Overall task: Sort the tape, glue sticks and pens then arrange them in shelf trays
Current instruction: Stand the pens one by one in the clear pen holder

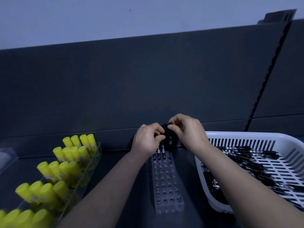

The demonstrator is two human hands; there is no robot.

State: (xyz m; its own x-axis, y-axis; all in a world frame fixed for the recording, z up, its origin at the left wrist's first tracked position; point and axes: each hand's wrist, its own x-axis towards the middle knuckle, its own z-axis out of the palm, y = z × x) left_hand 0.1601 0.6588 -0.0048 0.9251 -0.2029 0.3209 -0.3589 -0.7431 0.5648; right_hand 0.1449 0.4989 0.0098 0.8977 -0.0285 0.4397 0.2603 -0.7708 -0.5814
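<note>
A clear acrylic pen holder (167,183) with rows of round holes stands on the dark shelf in front of me. My left hand (147,139) pinches the caps of pens (161,148) standing in the holder's far holes. My right hand (187,130) pinches the top of a black pen (170,137) upright over the far right holes. Several black pens (250,160) lie in a white slotted basket (283,143) at the right. Yellow glue sticks (65,162) stand in rows in a clear tray (97,153) at the left.
The dark shelf back panel (148,79) rises just behind the holder. A slotted upright (269,69) runs along the right side. Part of another clear tray (7,157) shows at the far left edge.
</note>
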